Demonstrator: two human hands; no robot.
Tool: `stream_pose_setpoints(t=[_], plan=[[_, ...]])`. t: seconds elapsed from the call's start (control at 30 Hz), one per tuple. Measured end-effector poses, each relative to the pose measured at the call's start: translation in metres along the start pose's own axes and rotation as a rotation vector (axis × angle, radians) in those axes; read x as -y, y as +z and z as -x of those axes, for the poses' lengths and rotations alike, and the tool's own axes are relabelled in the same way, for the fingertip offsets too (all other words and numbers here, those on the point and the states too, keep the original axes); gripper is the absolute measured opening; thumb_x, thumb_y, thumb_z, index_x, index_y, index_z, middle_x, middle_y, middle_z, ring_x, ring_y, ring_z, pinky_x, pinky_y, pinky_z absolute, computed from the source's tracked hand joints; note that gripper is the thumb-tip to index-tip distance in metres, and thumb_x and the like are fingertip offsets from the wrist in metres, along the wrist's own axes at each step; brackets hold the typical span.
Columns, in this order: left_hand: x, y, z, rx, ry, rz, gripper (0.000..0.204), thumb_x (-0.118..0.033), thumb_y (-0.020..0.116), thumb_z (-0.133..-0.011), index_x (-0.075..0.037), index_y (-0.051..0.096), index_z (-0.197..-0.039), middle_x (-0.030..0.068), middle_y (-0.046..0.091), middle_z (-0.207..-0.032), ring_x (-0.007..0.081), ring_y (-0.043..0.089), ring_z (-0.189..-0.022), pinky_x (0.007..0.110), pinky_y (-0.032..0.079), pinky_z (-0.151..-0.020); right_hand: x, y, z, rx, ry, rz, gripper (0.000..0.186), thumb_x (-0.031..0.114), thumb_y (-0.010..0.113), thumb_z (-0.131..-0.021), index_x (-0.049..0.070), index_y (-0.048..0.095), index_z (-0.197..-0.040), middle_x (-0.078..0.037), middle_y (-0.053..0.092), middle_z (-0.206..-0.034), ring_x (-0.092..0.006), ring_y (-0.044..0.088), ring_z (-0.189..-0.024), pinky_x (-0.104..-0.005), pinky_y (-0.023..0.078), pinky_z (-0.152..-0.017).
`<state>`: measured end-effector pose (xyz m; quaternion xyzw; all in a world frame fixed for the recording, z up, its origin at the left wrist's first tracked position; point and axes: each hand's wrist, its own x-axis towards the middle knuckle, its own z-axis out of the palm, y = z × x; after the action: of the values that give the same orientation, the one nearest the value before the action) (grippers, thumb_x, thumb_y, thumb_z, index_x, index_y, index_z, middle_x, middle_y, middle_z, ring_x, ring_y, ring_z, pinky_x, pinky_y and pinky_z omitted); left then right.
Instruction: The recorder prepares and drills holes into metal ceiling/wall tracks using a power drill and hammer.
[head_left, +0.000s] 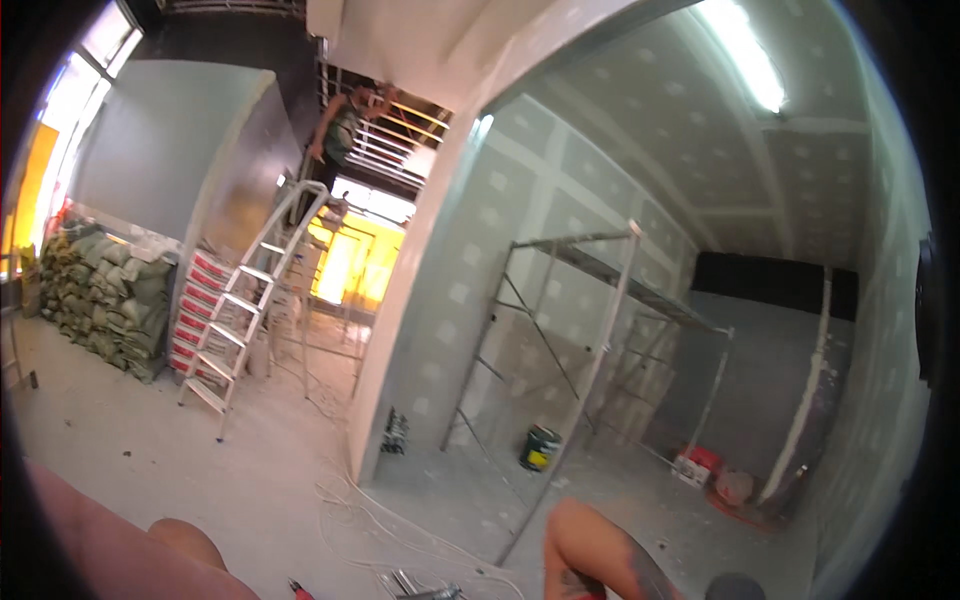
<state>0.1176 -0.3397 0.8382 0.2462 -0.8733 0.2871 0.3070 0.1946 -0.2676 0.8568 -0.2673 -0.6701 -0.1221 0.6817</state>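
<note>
Neither of my hands shows; both are out of the picture. A blurred bare limb of mine [110,540] fills the lower left corner, with a rounded bit of bare skin [190,545] beside it. At the lower right, a bent, tattooed limb [600,550] comes up from the bottom edge; whether it is an arm or a leg I cannot tell. On the pale floor between them lie a red tool with a dark tip [300,590], cut off by the edge, and several metal pieces [415,588].
Thin white cable [370,520] trails over the floor. Ahead stand a metal scaffold frame [610,345] and a dark bucket [540,447]. A person [343,130] is high on a stepladder [245,300] at left, near piled green sacks [105,295] and red-and-white stacked packages [200,310].
</note>
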Motion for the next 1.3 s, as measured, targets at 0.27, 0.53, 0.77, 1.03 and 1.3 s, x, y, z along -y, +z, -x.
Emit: stream_pose_setpoints(t=[0.27,0.53,0.77,1.03,1.3], plan=[[-0.033,-0.029,-0.015,-0.038,-0.119,-0.163,0.018,-0.011,0.065,-0.092,0.003,0.070,-0.101,0.0214,0.068,-0.106,0.0328,0.063,-0.100,0.040,0.050,-0.083,0.009,-0.009,-0.006,-0.058,0.053,0.129,0.043,0.036,0.058,-0.096,-0.001,0.062,-0.117,-0.014,0.066,-0.104,-0.0260,0.062,-0.102,-0.0453,0.050,-0.091],[-0.056,-0.042,-0.016,-0.060,-0.199,-0.281,0.019,-0.012,0.064,-0.093,0.003,0.070,-0.102,0.0209,0.068,-0.107,0.0323,0.063,-0.101,0.040,0.049,-0.084,0.005,-0.018,-0.007,-0.067,0.090,0.188,0.043,0.036,0.058,-0.096,-0.001,0.061,-0.118,-0.013,0.066,-0.104,-0.0255,0.062,-0.102,-0.0447,0.051,-0.091],[-0.101,-0.051,-0.025,-0.086,-0.300,-0.483,0.020,-0.013,0.063,-0.093,0.003,0.070,-0.103,0.0205,0.068,-0.108,0.0318,0.063,-0.102,0.040,0.049,-0.085,0.003,-0.018,-0.007,-0.084,0.117,0.259,0.043,0.036,0.058,-0.096,-0.001,0.061,-0.118,-0.013,0.066,-0.103,-0.0251,0.062,-0.101,-0.0443,0.051,-0.090],[-0.213,-0.061,-0.051,-0.093,-0.561,-0.957,0.021,-0.014,0.062,-0.094,0.003,0.069,-0.104,0.0201,0.068,-0.108,0.0313,0.063,-0.103,0.039,0.048,-0.087,0.012,-0.024,0.001,-0.133,0.167,0.327,0.043,0.035,0.058,-0.096,-0.001,0.061,-0.118,-0.012,0.066,-0.103,-0.0246,0.062,-0.100,-0.0437,0.051,-0.090],[-0.311,-0.039,-0.096,0.207,-0.901,-1.536,0.022,-0.016,0.060,-0.095,0.003,0.069,-0.104,0.0197,0.068,-0.109,0.0308,0.063,-0.103,0.039,0.048,-0.088,0.027,-0.056,0.030,-0.218,0.155,0.507,0.043,0.035,0.058,-0.096,-0.001,0.061,-0.119,-0.012,0.066,-0.102,-0.0241,0.062,-0.100,-0.0432,0.051,-0.089]])
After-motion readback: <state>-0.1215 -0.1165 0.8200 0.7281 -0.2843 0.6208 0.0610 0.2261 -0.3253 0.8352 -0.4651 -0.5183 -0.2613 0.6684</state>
